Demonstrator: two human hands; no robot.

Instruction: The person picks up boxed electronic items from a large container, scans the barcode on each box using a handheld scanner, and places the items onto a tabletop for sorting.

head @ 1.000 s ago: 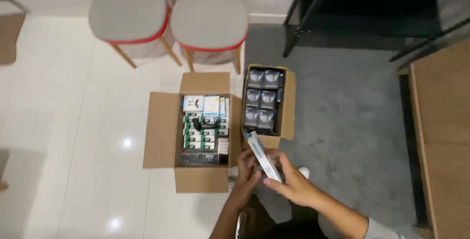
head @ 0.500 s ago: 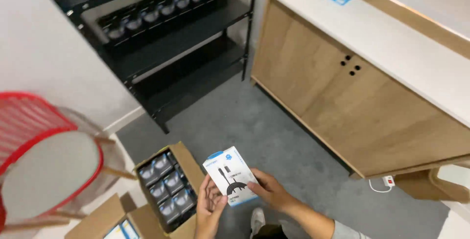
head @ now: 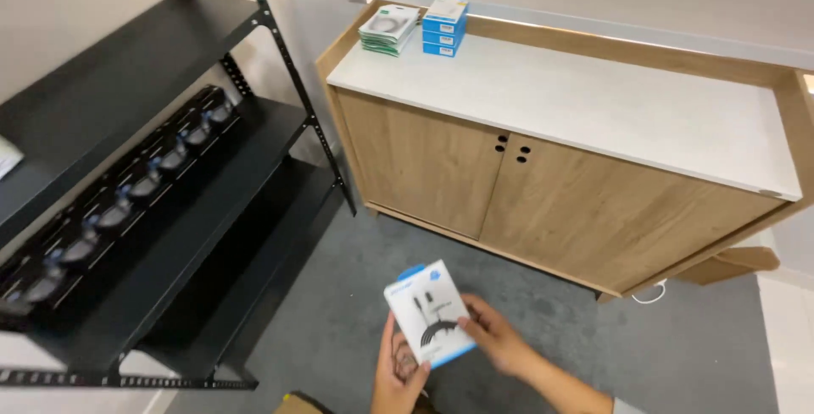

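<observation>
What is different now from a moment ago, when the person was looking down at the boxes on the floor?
The view swung up from the floor cartons to the wooden cabinet and black shelf rack. The white cable box, edge-on before, now shows its front. The left hand and right hand stayed on it throughout.

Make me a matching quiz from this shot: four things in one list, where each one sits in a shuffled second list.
Things
1. white box with a cable picture
2. blue boxes
3. row of dark packs
4. white cord

Places
A. stacked on the cabinet top
B. on the black shelf
C. on the floor under the cabinet's right end
D. held in both hands

Pairs: 1-D, 2-A, 3-B, 4-C
</observation>
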